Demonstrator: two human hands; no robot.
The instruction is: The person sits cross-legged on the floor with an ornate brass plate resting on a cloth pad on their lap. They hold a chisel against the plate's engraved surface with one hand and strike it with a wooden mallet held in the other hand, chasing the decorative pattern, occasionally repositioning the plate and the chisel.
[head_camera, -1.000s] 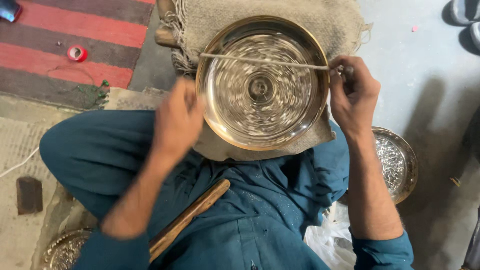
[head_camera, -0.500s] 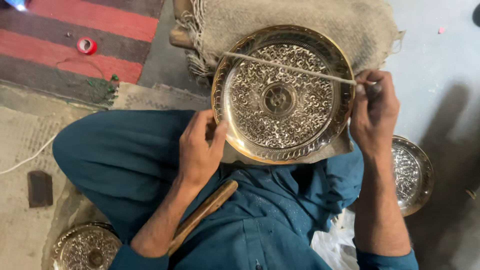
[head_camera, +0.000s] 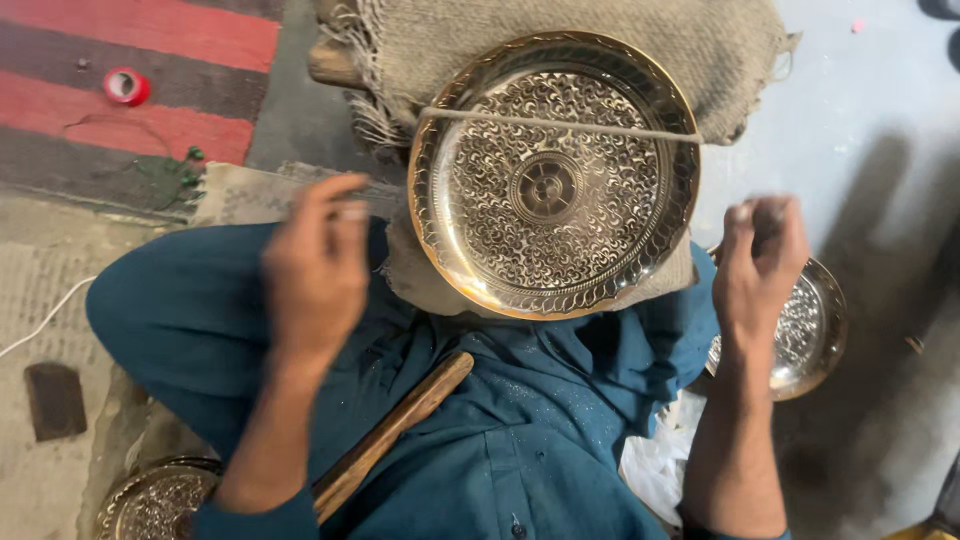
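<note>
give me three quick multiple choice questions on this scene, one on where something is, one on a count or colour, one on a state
1. Where does the wooden stick lie?
A. across the person's lap
B. on the striped rug
C. inside the large plate

2. How many engraved metal plates show in the picture?
A. one
B. two
C. three

3. How do the hands stand to the large plate?
A. both grip its rim
B. both are off it
C. only the left hand presses its centre

Answers:
1. A, since the stick rests slantwise on the blue-clad lap below the large plate.
2. C, since besides the large plate there is a smaller plate behind the right hand and another plate at the lower left.
3. B, since the left hand and the right hand are raised to either side, apart from the rim.
</note>
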